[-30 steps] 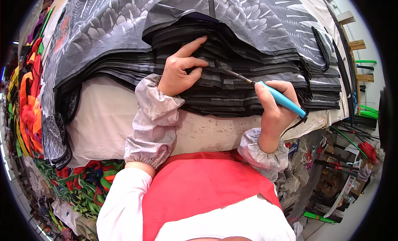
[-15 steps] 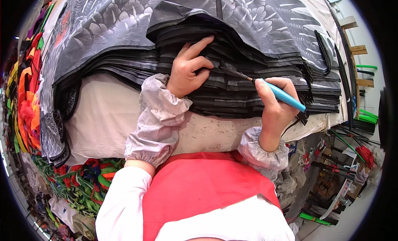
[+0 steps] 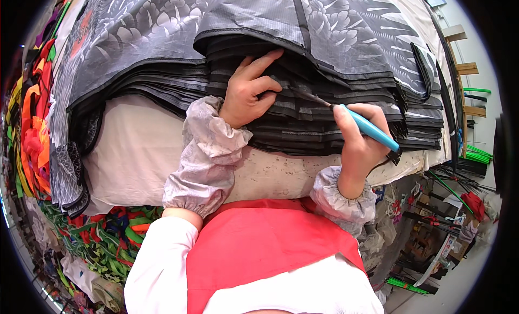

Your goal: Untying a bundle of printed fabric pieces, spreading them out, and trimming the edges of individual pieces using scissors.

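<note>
A thick stack of grey and black feather-printed fabric pieces (image 3: 335, 38) lies on a white table (image 3: 140, 152). My left hand (image 3: 250, 89) rests on the stack's layered front edge, its index finger stretched up under the top layers. My right hand (image 3: 361, 138) grips a thin tool with a light blue handle (image 3: 373, 130). The tool's dark metal tip (image 3: 308, 95) points left into the fabric layers, close beside my left fingers.
Piles of orange, red and green fabric (image 3: 32, 130) hang along the left and lower left of the table. Green rods (image 3: 476, 152) and a wooden frame (image 3: 465, 65) stand at the right. Clutter lies on the floor at lower right.
My left hand has slid right and up along the stack's edge. The right hand and the tool have shifted slightly, so the tip is now closer to my left fingers.
</note>
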